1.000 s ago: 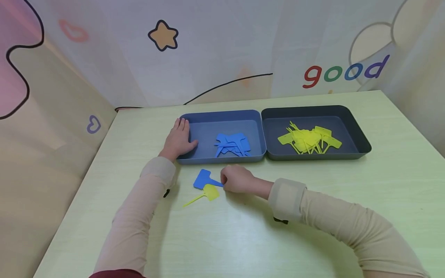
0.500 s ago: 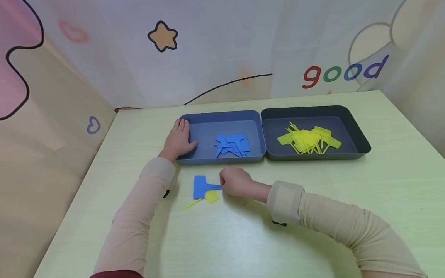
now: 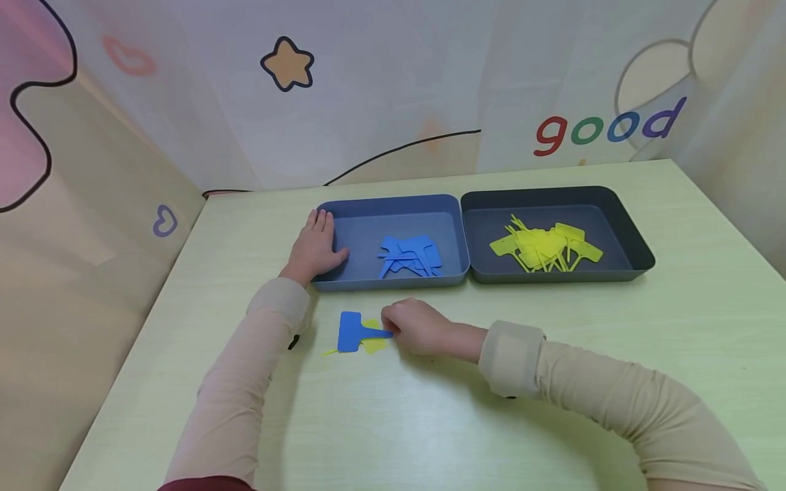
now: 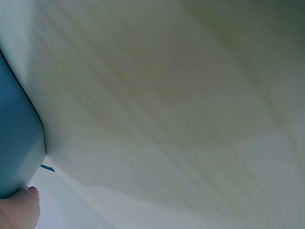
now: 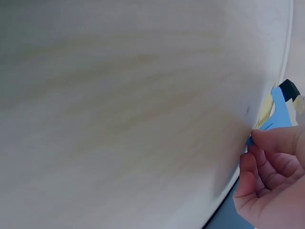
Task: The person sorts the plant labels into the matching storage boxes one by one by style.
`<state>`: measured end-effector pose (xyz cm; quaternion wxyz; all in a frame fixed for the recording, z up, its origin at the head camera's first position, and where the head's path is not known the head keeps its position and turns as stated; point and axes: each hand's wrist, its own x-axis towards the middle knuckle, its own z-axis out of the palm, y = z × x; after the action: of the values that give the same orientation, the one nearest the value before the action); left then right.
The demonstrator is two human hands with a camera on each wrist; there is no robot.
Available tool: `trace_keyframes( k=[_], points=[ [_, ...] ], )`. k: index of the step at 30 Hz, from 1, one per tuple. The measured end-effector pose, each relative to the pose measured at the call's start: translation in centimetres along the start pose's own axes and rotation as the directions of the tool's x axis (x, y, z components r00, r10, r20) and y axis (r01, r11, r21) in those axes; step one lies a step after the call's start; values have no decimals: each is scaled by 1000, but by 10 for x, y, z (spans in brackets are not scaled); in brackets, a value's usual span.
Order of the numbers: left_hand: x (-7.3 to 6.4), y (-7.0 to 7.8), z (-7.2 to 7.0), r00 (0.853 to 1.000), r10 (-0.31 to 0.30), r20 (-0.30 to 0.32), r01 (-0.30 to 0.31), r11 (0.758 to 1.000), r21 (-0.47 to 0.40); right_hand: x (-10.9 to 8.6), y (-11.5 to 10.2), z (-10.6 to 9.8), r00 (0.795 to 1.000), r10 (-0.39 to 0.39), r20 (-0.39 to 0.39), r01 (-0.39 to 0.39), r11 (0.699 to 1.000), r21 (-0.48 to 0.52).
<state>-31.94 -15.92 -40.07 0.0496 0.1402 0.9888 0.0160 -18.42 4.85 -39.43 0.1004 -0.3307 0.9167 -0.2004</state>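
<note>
My right hand pinches the stem tip of a blue T-shaped plant label, whose broad head points left, in front of the trays. In the right wrist view, thumb and fingertips meet on that blue label. Partly covered by it is a yellow plant label, its thin stem showing at the left. My left hand rests over the left end of the blue-grey tray, fingers straight and thumb inside the rim. Only a bit of that hand shows in the left wrist view.
Several blue plant labels lie in the left tray. Side by side with it stands a dark grey tray holding a heap of yellow plant labels. Behind the pale wooden table hangs a printed curtain.
The blue plant label has swung from slanted to nearly level and come toward me, now overlapping the yellow one, which has turned slightly. The left hand stays in place.
</note>
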Motion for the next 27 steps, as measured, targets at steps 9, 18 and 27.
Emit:
trace_keyframes(
  k=[9,18,27],
  points=[
    [0,0,0,1000,-7,-1,7,1000,-8,8,13,-11,995,31,97,-52,972,227],
    [1,-2,1,1000,12,-15,-12,1000,19,20,27,-41,976,190,110,-214,704,678],
    [2,-3,3,1000,15,-5,-15,1000,26,28,40,-62,937,338,85,-289,618,731]
  ],
)
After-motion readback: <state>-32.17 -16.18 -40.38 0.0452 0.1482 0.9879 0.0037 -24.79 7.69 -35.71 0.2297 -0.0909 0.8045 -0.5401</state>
